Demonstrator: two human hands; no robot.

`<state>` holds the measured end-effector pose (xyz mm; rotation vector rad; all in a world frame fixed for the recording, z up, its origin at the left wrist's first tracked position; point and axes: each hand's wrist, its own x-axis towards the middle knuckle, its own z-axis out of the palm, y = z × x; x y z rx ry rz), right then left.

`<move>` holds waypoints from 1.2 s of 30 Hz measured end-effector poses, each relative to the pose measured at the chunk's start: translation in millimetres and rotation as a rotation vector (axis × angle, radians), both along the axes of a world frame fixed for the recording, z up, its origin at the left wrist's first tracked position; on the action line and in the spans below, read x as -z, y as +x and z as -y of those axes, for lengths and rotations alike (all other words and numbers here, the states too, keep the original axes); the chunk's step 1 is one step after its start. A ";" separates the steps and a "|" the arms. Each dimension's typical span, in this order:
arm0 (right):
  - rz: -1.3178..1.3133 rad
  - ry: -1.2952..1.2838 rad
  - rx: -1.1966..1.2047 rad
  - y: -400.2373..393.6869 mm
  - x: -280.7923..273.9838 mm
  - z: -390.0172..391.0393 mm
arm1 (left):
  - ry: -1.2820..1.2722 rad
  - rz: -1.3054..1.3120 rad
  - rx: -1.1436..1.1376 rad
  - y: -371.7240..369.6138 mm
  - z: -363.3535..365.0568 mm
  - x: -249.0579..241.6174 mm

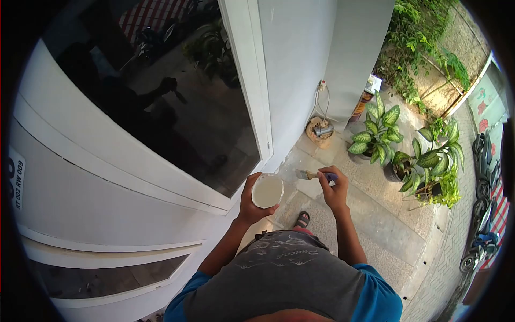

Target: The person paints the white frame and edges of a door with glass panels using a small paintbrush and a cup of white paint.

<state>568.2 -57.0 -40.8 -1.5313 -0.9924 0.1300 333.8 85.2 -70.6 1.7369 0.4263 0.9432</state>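
Observation:
My left hand (250,202) is wrapped round a small white cup of pale paint (267,191), its open top facing up. In my right hand (333,189) is a paintbrush (308,175); the fingers close on its dark handle and the bristles point left toward the cup. A gap separates the brush from the cup. Left of the cup rises a white window frame (248,80) around dark glass (177,107), which reflects an arm holding a brush.
Potted plants with variegated leaves (375,129) stand on the tiled floor (370,214) to the right. By the pale wall (300,64) sits a brown bag (320,140) with a cable above. Motorbikes (481,214) line the far right. A house-number sign (17,177) is at left.

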 end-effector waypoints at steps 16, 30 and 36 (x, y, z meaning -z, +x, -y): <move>-0.267 0.055 0.105 199.2 8.0 14.6 | 0.126 0.084 0.124 224.9 -9.9 -6.0; -0.376 0.221 0.236 286.6 8.0 -68.9 | 0.150 0.121 0.177 314.4 -111.4 -9.3; -0.340 0.244 0.130 319.0 5.3 -142.2 | 0.185 0.099 0.089 316.7 -153.7 -13.5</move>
